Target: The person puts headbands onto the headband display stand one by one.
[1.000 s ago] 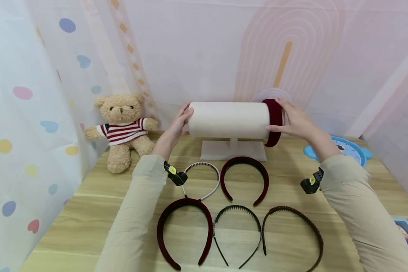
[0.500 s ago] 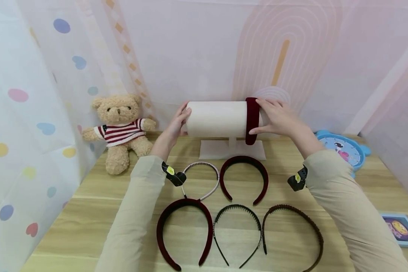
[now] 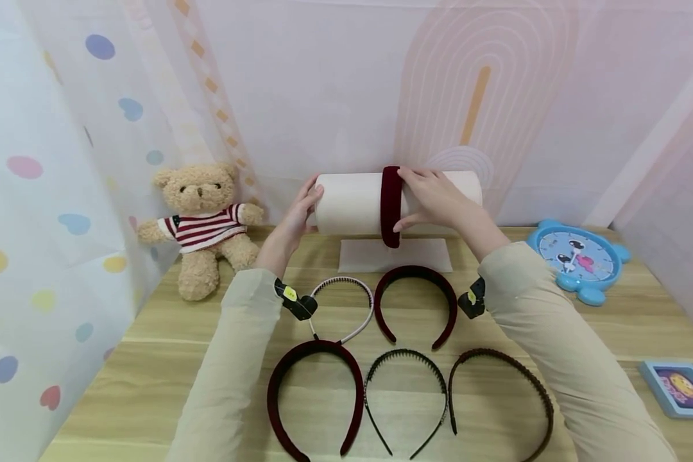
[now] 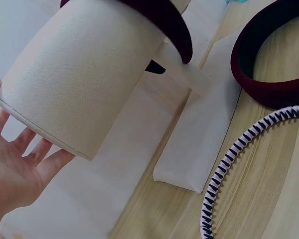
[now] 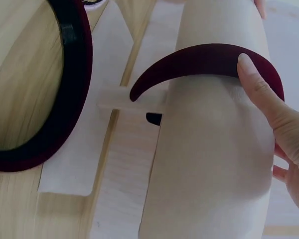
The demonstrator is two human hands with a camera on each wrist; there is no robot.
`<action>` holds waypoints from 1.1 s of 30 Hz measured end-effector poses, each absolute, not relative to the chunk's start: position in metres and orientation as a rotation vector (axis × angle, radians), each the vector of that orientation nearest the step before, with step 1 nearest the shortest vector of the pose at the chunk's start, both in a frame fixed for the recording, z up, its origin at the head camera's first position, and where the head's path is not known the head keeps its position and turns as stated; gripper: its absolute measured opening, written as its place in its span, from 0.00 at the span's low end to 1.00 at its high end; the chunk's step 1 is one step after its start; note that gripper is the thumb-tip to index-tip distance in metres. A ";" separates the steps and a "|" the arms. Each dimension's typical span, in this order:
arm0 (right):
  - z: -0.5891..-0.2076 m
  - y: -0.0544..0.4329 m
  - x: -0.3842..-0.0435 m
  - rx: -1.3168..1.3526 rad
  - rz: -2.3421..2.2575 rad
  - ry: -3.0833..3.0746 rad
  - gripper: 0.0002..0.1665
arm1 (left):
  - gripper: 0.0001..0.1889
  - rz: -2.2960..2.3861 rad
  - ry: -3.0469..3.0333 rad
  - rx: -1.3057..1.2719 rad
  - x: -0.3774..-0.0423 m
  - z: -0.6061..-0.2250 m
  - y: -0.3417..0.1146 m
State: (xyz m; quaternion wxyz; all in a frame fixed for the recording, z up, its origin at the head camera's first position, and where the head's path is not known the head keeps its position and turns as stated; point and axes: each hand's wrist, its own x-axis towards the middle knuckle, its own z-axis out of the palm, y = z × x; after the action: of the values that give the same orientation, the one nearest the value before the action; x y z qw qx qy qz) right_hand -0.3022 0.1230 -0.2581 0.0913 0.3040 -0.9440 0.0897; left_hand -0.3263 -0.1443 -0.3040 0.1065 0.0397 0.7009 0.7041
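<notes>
A white cylindrical headband stand [image 3: 349, 204] stands at the back of the table, its cylinder lying level above a flat base [image 3: 358, 256]. The left hand [image 3: 296, 218] holds the cylinder's left end, with fingers spread along the end rim in the left wrist view. Around the cylinder, near its middle, sits a dark red velvet headband [image 3: 390, 206] with its tips hanging at the front. The right hand [image 3: 436, 202] grips this headband, the thumb [image 5: 250, 69] on its edge and the other fingers reaching over the cylinder's back.
In front lie two more dark red headbands [image 3: 450, 301] [image 3: 273, 391], a white toothed headband [image 3: 372, 305], a black one [image 3: 441, 378] and a brown one [image 3: 520, 366]. A teddy bear [image 3: 208, 228] sits left. A blue clock [image 3: 580, 256] and a small blue frame [image 3: 658, 391] lie right.
The right hand has slid the dark red headband leftward along the cylinder, from its right end to near the middle. The left hand has stayed at the left end.
</notes>
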 end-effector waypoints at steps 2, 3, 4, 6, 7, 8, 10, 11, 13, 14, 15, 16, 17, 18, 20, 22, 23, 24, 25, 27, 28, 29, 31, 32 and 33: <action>-0.258 0.117 -0.304 0.907 0.270 -2.811 0.60 | 0.29 2.084 2.062 0.116 -0.325 -0.304 -0.144; -0.259 0.115 -0.305 0.911 0.271 -2.813 0.61 | 0.29 2.088 2.061 0.116 -0.325 -0.305 -0.144; -0.259 0.112 -0.305 0.914 0.271 -2.818 0.61 | 0.29 2.087 2.060 0.117 -0.325 -0.305 -0.144; -0.260 0.106 -0.306 0.921 0.267 -2.826 0.61 | 0.29 2.088 2.057 0.117 -0.324 -0.306 -0.144; -0.260 0.103 -0.306 0.926 0.267 -2.827 0.61 | 0.29 2.087 2.057 0.118 -0.324 -0.306 -0.143; -0.261 0.099 -0.306 0.934 0.264 -2.825 0.61 | 0.29 2.089 2.056 0.118 -0.323 -0.306 -0.143; -0.262 0.091 -0.307 0.950 0.265 -2.817 0.61 | 0.29 2.087 2.059 0.119 -0.323 -0.306 -0.142; -0.262 0.087 -0.307 0.962 0.262 -2.808 0.61 | 0.29 2.086 2.063 0.118 -0.322 -0.306 -0.142; -0.263 0.078 -0.307 0.984 0.256 -2.793 0.61 | 0.29 2.081 2.068 0.121 -0.321 -0.306 -0.141; -0.263 0.074 -0.307 0.994 0.253 -2.788 0.61 | 0.30 2.080 2.068 0.121 -0.321 -0.306 -0.140; -0.263 0.070 -0.307 1.004 0.251 -2.783 0.61 | 0.30 2.078 2.067 0.120 -0.320 -0.307 -0.140; -0.264 0.066 -0.307 1.014 0.249 -2.778 0.61 | 0.30 2.073 2.069 0.120 -0.320 -0.307 -0.139; -0.265 0.063 -0.307 1.022 0.247 -2.772 0.61 | 0.30 2.071 2.070 0.117 -0.320 -0.307 -0.139; -0.265 0.060 -0.308 1.028 0.247 -2.767 0.61 | 0.30 2.070 2.071 0.115 -0.320 -0.307 -0.138; -0.266 0.056 -0.309 1.037 0.249 -2.757 0.60 | 0.30 2.065 2.078 0.118 -0.320 -0.308 -0.137; -0.266 0.055 -0.310 1.032 0.250 -2.755 0.60 | 0.30 2.061 2.087 0.134 -0.321 -0.309 -0.134; -0.267 0.055 -0.310 1.029 0.247 -2.756 0.60 | 0.30 2.058 2.091 0.139 -0.322 -0.309 -0.133; -0.267 0.055 -0.310 1.026 0.247 -2.759 0.59 | 0.30 2.054 2.097 0.146 -0.323 -0.310 -0.133; -0.266 0.055 -0.310 1.027 0.246 -2.764 0.59 | 0.30 2.055 2.097 0.148 -0.323 -0.310 -0.132; -0.265 0.055 -0.311 1.027 0.248 -2.781 0.59 | 0.30 2.060 2.097 0.144 -0.323 -0.311 -0.132; -0.264 0.057 -0.311 1.028 0.247 -2.789 0.59 | 0.30 2.060 2.098 0.138 -0.323 -0.311 -0.133; -0.263 0.059 -0.311 1.026 0.243 -2.799 0.60 | 0.30 2.065 2.097 0.132 -0.323 -0.310 -0.133; -0.259 0.068 -0.311 1.013 0.259 -2.821 0.63 | 0.30 2.068 2.099 0.121 -0.324 -0.309 -0.133; -0.258 0.074 -0.312 0.999 0.274 -2.835 0.64 | 0.30 2.072 2.100 0.115 -0.324 -0.309 -0.133; -0.256 0.082 -0.311 0.984 0.295 -2.845 0.66 | 0.30 2.080 2.100 0.106 -0.324 -0.308 -0.133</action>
State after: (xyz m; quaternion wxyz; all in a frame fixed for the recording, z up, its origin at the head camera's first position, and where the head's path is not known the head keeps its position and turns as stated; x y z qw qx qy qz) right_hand -0.3114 0.0819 -0.2558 0.0586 0.3247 -0.9389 0.0975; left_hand -0.3241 -0.1330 -0.3081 0.0920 0.0358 0.7070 0.7003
